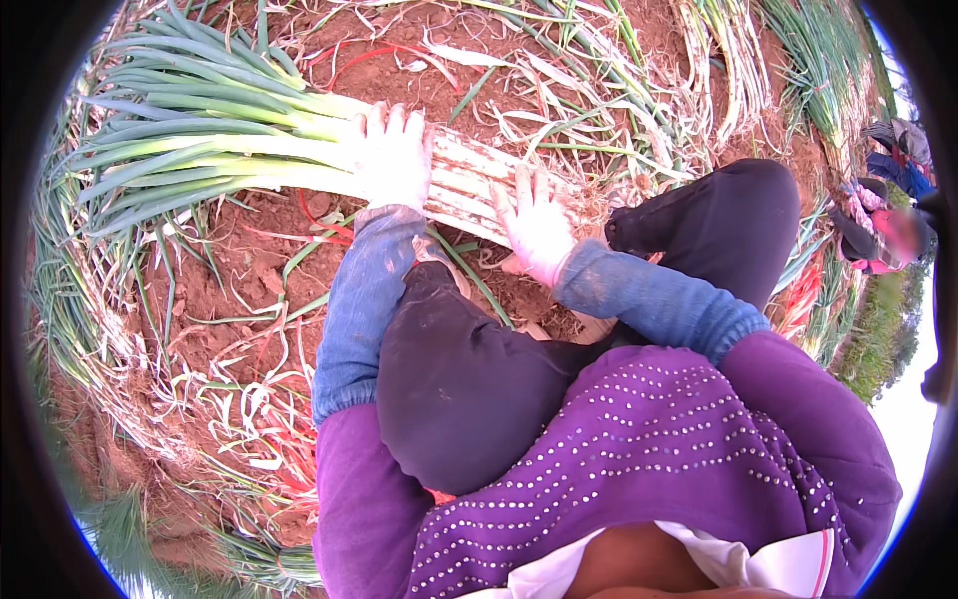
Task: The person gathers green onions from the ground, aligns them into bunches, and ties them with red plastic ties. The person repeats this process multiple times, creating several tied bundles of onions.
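A bundle of green onions (464,180) lies across the soil before me, its green leaves fanned out to the left and its roots to the right. My left hand (393,157) lies over the bundle where the pale stalks meet the green leaves, fingers side by side and pointing away from me. Nearer the root end, my right hand (535,224) rests on the stalks with its fingers somewhat apart. Both hands look overexposed, and their undersides are hidden. Red ties (389,46) lie on the soil beyond the bundle.
Loose onions and dry leaves (599,97) litter the ground beyond the bundle. More onions (71,322) lie along the left, and a tied bunch (816,82) is at the upper right. Red strips (804,296) lie right of my knee. Another person (872,217) is at the far right.
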### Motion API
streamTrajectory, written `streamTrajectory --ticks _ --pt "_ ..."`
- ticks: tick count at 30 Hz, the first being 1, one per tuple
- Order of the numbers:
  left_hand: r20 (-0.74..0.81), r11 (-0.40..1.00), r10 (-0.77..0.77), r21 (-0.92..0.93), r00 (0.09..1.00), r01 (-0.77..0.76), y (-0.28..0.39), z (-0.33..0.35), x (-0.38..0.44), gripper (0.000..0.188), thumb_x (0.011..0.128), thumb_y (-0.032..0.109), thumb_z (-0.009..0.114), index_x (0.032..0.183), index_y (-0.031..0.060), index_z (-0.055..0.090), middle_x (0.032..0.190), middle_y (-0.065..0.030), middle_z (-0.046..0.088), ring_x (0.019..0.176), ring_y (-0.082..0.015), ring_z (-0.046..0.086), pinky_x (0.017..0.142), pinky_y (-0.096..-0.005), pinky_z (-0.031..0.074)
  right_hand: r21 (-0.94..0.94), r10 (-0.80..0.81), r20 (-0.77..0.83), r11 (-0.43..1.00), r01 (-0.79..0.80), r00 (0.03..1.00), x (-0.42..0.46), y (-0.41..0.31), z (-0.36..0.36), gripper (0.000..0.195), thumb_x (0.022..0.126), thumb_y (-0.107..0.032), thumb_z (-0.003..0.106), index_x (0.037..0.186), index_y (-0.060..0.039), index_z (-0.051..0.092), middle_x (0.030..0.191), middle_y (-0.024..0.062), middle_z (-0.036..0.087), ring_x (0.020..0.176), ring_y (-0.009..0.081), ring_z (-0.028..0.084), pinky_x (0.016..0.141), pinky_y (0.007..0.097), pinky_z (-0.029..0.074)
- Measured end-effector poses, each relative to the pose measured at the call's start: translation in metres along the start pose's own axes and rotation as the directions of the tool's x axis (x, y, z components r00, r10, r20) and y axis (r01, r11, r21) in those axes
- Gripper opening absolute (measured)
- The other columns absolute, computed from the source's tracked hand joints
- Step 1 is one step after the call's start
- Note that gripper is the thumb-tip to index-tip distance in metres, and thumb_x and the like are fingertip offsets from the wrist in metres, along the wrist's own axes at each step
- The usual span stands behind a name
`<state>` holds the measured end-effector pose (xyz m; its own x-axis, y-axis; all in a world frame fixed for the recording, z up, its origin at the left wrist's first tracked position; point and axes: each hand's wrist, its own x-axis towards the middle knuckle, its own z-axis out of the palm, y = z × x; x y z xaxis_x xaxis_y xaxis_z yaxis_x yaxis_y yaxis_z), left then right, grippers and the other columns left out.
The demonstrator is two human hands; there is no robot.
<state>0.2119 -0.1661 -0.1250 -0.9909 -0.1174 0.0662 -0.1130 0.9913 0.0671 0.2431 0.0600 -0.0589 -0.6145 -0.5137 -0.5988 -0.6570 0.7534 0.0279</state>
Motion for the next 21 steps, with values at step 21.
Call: streamTrajectory --ticks 21 --pt "-0.149 0.982 0.181 0.081 0.972 -0.171 -0.131 -0.060 -0.004 0.021 0.088 0.032 0.074 0.084 0.0123 0.068 0.084 -0.0074 0.065 0.085 -0.0314 0.061 0.083 -0.0484 0.047 0.091 -0.205 0.014 0.975 0.203 0.979 0.018 0.029 0.017 0.114 0.075 -0.046 0.085 0.162 -0.0082 0.023 0.162 0.0385 0.017 0.150 0.0608 0.017 0.116 0.0739 0.018"
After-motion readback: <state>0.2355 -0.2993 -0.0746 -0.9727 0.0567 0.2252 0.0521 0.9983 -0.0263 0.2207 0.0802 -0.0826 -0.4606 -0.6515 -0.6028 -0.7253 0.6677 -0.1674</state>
